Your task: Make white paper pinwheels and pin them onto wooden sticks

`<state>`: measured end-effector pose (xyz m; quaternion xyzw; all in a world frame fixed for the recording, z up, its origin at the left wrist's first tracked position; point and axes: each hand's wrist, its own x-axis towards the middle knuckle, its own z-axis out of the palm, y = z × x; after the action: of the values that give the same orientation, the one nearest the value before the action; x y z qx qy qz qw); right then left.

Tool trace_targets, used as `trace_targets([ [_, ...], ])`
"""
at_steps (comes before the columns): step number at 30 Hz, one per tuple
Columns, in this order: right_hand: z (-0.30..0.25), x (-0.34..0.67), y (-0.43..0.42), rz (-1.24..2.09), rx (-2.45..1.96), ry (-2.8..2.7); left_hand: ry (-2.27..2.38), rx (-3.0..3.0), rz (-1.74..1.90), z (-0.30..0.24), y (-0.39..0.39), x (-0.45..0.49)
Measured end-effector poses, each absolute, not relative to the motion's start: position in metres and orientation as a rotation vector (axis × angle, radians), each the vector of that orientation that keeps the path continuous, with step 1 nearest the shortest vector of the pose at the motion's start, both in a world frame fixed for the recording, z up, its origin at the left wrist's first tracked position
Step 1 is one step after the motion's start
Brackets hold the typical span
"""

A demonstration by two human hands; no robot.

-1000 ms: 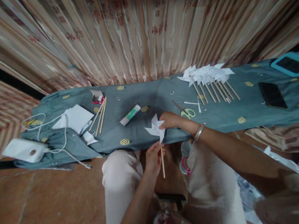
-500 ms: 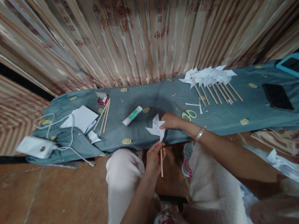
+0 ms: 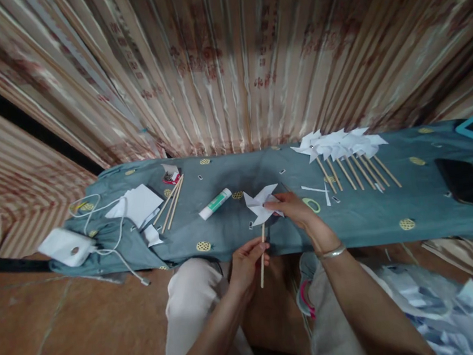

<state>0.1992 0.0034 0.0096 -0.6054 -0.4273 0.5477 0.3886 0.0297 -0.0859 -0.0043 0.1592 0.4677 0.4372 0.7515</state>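
Observation:
My left hand [image 3: 246,260] is closed round the wooden stick [image 3: 263,248] of a white paper pinwheel [image 3: 260,203], just off the near edge of the bench. At the pinwheel's head, my right hand [image 3: 293,208] has its fingers pinched on a paper blade near the middle. The pinwheel stands upright, its blades spread to the left and up. A pair of scissors with green handles [image 3: 313,205] lies partly hidden behind my right hand. To the left rests a glue stick [image 3: 216,204].
Several finished pinwheels [image 3: 344,145] lie in a row at the back right, near paper strips [image 3: 315,189]. A phone [image 3: 465,181] is further right. On the left are wooden sticks [image 3: 173,204], a small red box [image 3: 171,176], paper squares [image 3: 141,202] and a white corded device [image 3: 65,246].
The pinwheel has turned and moved slightly right in my hands. My left hand now grips lower on the stick, below the paper. The camera view has shifted.

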Motion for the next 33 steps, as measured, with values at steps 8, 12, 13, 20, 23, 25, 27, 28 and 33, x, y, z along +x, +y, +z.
trace_targets([
  [8,0.013,0.212,0.016,1.327,-1.371,-0.853,1.041,0.482,0.920,0.004,-0.056,0.046],
  [12,0.019,0.220,0.026,1.234,-1.292,-0.762,1.015,0.586,0.908,0.011,-0.033,0.057],
  [13,0.020,0.223,0.028,1.213,-1.279,-0.744,1.008,0.613,0.906,0.011,-0.028,0.060],
  [20,0.021,0.229,0.032,1.171,-1.268,-0.691,1.002,0.715,0.916,0.001,-0.007,0.071],
  [23,0.024,0.226,0.033,1.164,-1.271,-0.692,1.000,0.741,0.908,0.000,-0.004,0.069],
  [25,0.026,0.224,0.035,1.152,-1.276,-0.701,1.002,0.751,0.922,0.001,-0.001,0.067],
  [27,0.026,0.223,0.038,1.131,-1.286,-0.714,1.003,0.749,0.940,0.002,0.002,0.067],
  [28,0.026,0.222,0.039,1.119,-1.291,-0.719,1.005,0.742,0.945,0.002,0.003,0.066],
  [33,0.025,0.219,0.043,1.099,-1.290,-0.713,1.007,0.706,0.952,0.001,0.008,0.067],
])
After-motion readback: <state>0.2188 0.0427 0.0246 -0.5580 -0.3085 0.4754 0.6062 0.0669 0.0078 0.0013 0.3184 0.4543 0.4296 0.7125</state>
